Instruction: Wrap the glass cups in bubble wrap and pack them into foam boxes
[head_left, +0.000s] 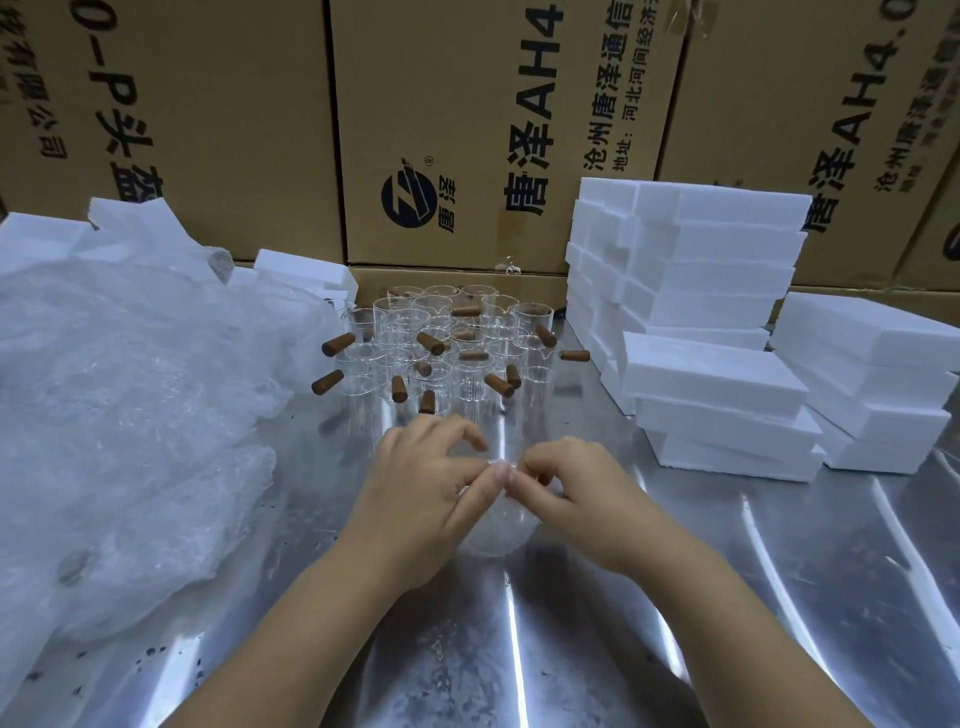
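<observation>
A glass cup wrapped in bubble wrap stands on the steel table between my hands. My left hand curls around its left side and pinches the wrap at the top. My right hand pinches the same edge of wrap from the right, so the fingertips of both hands meet above the cup. Behind them stand several clear glass cups with brown wooden handles. A heap of bubble wrap covers the table's left side. White foam boxes are stacked at the right.
The shiny steel table shows bare metal to the right of my arms. Further foam boxes are piled at the far right and foam pieces lie behind the bubble wrap. Large cardboard cartons form a wall at the back.
</observation>
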